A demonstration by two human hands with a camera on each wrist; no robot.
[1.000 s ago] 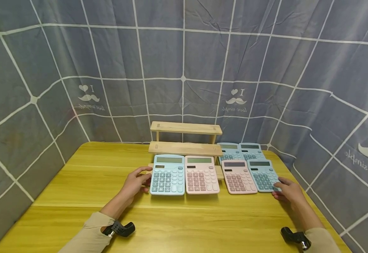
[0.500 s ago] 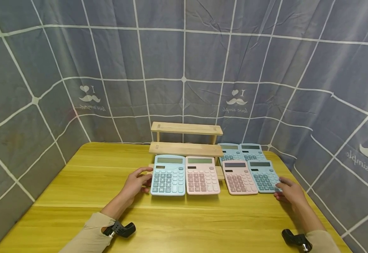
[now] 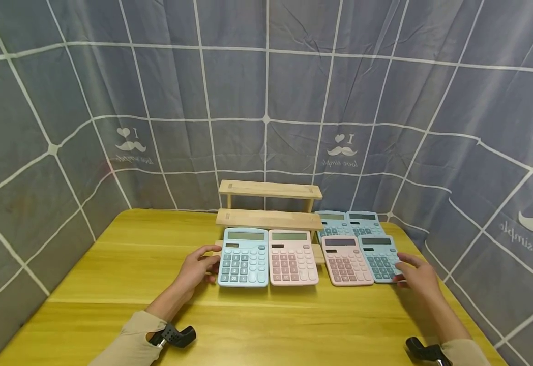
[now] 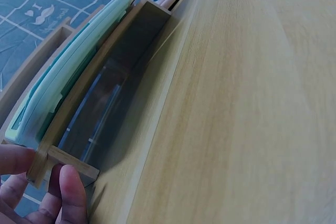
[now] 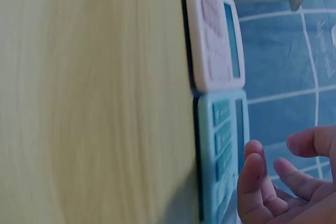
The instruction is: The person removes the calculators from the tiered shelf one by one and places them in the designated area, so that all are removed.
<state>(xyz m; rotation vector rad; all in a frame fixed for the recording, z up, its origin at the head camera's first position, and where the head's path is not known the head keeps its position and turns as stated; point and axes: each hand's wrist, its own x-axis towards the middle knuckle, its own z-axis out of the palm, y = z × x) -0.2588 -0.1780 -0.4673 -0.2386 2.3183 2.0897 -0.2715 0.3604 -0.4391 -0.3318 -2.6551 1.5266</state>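
Our right hand had spread its fingers, leaving the rectangular blue plastic calculator unheld, while our left hand gripped the stepped wooden rack's left edge.

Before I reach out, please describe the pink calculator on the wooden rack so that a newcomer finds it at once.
At the far middle of the table is a stepped wooden rack. On its lowest step, just right of the blue calculator, sits the pink calculator. It is the rack's only pink one; the other pink calculator is off the rack.
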